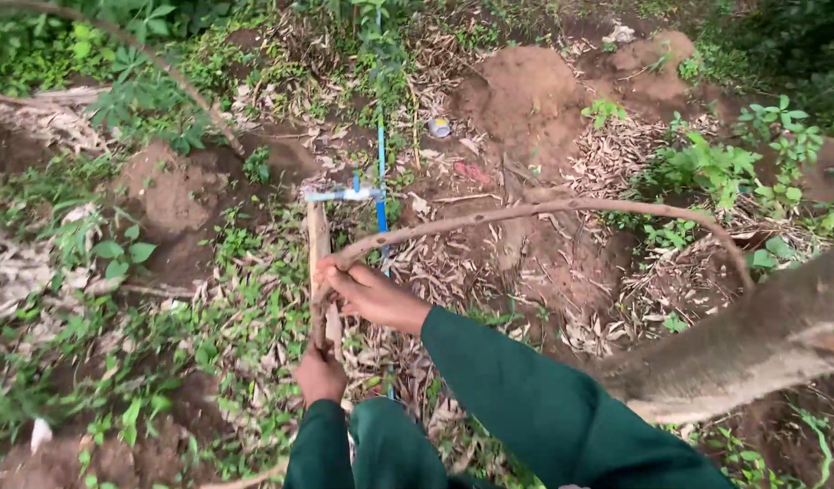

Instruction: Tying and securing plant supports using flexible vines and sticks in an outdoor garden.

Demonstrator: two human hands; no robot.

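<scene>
2 hands worked low over the weedy ground. The right hand (pixel 372 292) had its fingers clenched around the end of a long curved branch (pixel 544 210), which arched rightward to a thick trunk (pixel 752 349). The left hand (pixel 320 373) gripped the lower end of an upright wooden stick (pixel 318 244), just beside a thin blue pipe (pixel 381 181).

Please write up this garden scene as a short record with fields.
Setting: soil mounds, dry leaves and green weeds
Right hand: grips the end of a thin bent branch
Left hand: holds a wooden stick lower down
Nearby: blue pipe, thick trunk at right
Clothing: dark green sleeves
</scene>
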